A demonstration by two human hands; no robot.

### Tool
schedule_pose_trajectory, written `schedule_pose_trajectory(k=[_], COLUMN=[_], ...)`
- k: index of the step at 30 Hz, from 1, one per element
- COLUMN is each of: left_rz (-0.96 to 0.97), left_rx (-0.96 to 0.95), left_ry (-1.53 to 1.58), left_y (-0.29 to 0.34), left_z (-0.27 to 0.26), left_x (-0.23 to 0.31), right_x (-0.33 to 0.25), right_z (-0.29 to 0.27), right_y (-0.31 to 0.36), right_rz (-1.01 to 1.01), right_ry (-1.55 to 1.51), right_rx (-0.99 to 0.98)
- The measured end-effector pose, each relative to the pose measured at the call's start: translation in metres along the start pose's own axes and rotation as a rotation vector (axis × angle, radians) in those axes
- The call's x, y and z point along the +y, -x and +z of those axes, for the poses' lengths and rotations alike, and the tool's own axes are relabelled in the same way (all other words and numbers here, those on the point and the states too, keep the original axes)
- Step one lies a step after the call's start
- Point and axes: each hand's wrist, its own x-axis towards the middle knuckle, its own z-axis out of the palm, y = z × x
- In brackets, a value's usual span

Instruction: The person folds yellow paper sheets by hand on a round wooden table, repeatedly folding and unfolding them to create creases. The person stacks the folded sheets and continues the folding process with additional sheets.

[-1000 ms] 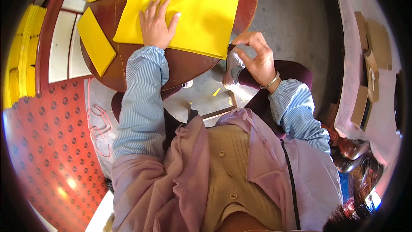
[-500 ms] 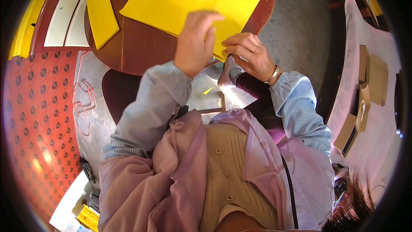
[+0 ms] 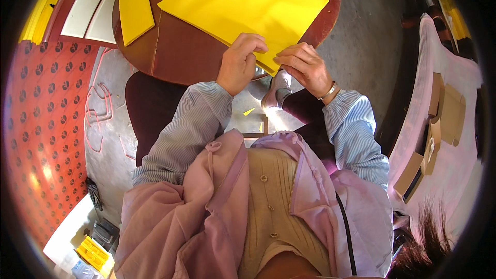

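Note:
A stack of bright yellow sheets (image 3: 243, 5) lies on the round brown table (image 3: 191, 54), its near corner reaching past the table edge toward me. My right hand (image 3: 306, 67) pinches the stack's right edge close to that corner, thumb below and fingers bent together. Left of the corner is my left hand (image 3: 238, 64), its fingers curved over the near edge of the stack and the thumb apart from them. I see nothing held in it. Whether its fingertips touch the top sheet, I cannot tell. A narrow folded yellow piece (image 3: 135, 8) lies at the table's left side.
Below the table, a small yellow scrap (image 3: 249, 111) lies on the grey floor. Pink cord (image 3: 98, 111) is on the floor to the left, beside a red patterned panel (image 3: 49, 119). At right, open cardboard boxes (image 3: 431, 142) sit on a pale pink cloth-covered surface (image 3: 457, 175).
My left hand has come down toward me, and its fingers are more curled. My right hand has stayed at the corner. The whole view has turned slightly.

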Motion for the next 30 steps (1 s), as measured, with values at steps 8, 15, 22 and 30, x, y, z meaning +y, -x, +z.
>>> schedule_pose_trajectory(k=[8, 15, 22, 30], left_rz=[0.031, 0.040, -0.006, -0.141], left_rx=[-0.093, -0.188, -0.222, -0.040], left_ry=[0.044, 0.031, 0.022, 0.045], left_y=[0.000, -0.005, -0.007, -0.008], left_z=[-0.005, -0.014, -0.017, -0.002], left_x=[-0.015, -0.022, -0.017, -0.017], right_x=[-0.001, -0.002, -0.002, -0.007], right_z=[0.003, 0.008, 0.016, 0.015], right_y=[-0.004, -0.006, -0.005, -0.005], right_rz=[0.192, 0.283, 0.369, 0.303], right_ry=[-0.272, -0.301, -0.357, -0.224], right_rx=[0.055, 0.098, 0.159, 0.252])
